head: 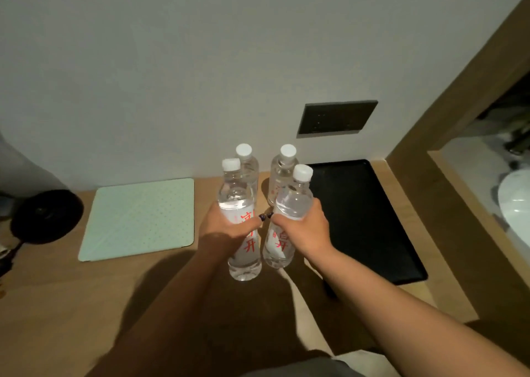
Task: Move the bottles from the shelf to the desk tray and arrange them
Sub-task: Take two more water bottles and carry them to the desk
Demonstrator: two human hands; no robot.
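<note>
Each of my hands holds a clear water bottle with a white cap and red lettering, above the wooden desk. My left hand [222,223] grips the left front bottle [239,202] round its middle. My right hand [305,226] grips the right front bottle [289,204], which tilts slightly right at the top. Behind them two more bottles are visible, a back left bottle [249,164] and a back right bottle [281,173], close to the wall; their bases are hidden. The black tray [361,219] lies flat on the desk just right of the bottles, with nothing on it.
A pale green dotted mat [140,219] lies on the desk [86,305] to the left. A black round object [46,216] sits at the far left. A dark socket panel [337,117] is on the wall. A wooden partition [447,136] and a white basin [516,204] stand at right.
</note>
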